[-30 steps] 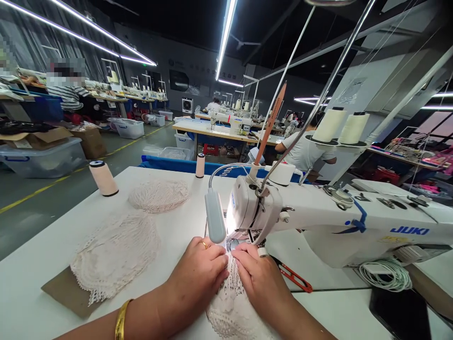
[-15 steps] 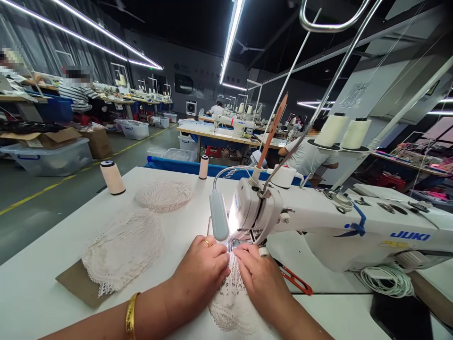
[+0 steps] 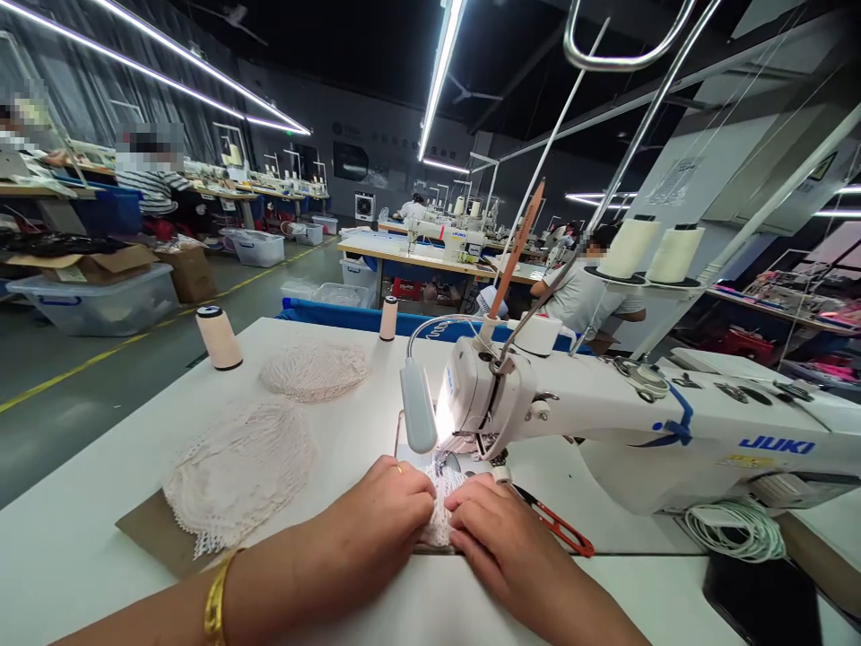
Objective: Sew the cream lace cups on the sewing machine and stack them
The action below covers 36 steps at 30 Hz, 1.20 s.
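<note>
A: First item?
B: Lace, pale, openwork. Lies between the two hands, just before the needle area of the machine; its far end is too small to make out.
A: Left hand?
B: Fingers curled, closed on the lace's left edge. Thumb mostly hidden.
A: Right hand?
B: Fingers bent inward, closed on the right edge, knuckles near the machine head.
A: Handling notes?
B: In my judgement: even, light tension from both sides. Let the machine draw the lace; a tug could stretch the openwork. Smooth any fold ahead of the needle. Fingertips well back and to the sides.
A: Lighting?
B: One lamp, grey, bent neck, just left of the machine head. Well placed, I'd say, for watching the edge.
A: Nearby?
B: Snips, red, beside the right hand, likely within easy reach.
A: Farther left?
B: Two lace stacks: near stack, partly over a brown card; far stack, behind it. Beyond, two thread cones, pale pink: large cone, small cone, both upright.
</note>
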### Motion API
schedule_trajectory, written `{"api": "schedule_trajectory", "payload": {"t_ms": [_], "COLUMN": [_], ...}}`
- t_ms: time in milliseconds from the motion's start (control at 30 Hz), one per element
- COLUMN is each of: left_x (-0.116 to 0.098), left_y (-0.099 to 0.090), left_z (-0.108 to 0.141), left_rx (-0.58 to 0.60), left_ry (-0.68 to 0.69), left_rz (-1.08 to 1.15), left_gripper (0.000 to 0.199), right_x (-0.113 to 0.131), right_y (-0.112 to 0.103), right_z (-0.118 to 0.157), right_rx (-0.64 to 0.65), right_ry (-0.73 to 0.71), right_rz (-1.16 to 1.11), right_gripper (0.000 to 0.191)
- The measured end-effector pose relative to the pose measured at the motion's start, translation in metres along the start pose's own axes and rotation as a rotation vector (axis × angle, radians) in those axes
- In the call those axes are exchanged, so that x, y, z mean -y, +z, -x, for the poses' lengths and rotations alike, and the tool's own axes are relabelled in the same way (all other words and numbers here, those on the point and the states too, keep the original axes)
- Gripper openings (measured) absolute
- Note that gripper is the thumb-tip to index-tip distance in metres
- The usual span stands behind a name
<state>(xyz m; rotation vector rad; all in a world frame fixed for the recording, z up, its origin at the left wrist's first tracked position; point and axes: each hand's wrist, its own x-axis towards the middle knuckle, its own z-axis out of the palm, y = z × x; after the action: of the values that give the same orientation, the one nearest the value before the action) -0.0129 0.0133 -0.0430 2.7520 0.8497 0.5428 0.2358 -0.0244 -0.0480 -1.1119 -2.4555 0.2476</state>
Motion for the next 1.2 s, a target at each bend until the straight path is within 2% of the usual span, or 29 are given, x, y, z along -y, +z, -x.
{"api": "schedule_trajectory", "payload": {"t_ms": [67,133,267,433,600,967,1100,1200], "left_x": [0.004,0.006,0.004,0.006,0.008,0.003,0.0,0.0], "left_y": [0.011,0.017,0.013,0.011,0.012,0.01,0.009,0.015], "left_z": [-0.008,-0.017,-0.03,-0.036,-0.038,-0.037,-0.031,-0.019], "left_rx": [-0.052,-0.119,-0.224,-0.215,-0.187,-0.156,-0.197,-0.209], "left_ry": [-0.051,-0.104,-0.186,-0.222,-0.241,-0.267,-0.149,-0.017], "left_rz": [0.035,0.128,0.29,0.344,0.406,0.49,0.433,0.289], "left_gripper": [0.02,0.018,0.017,0.019,0.018,0.025,0.03,0.022], "right_x": [-0.003,-0.005,-0.006,-0.008,-0.007,-0.004,-0.004,-0.005], "right_y": [0.007,0.012,0.019,0.022,0.022,0.019,0.015,0.011], "right_z": [-0.003,-0.005,-0.01,-0.014,-0.016,-0.014,-0.009,-0.004], "right_rx": [-0.077,-0.179,-0.357,-0.45,-0.452,-0.391,-0.326,-0.175], "right_ry": [0.008,0.037,0.105,0.171,0.214,0.206,0.146,0.007], "right_rz": [-0.032,-0.068,-0.068,-0.125,-0.183,-0.108,-0.047,0.021], "right_gripper": [0.02,0.022,0.024,0.027,0.029,0.032,0.03,0.026]}}
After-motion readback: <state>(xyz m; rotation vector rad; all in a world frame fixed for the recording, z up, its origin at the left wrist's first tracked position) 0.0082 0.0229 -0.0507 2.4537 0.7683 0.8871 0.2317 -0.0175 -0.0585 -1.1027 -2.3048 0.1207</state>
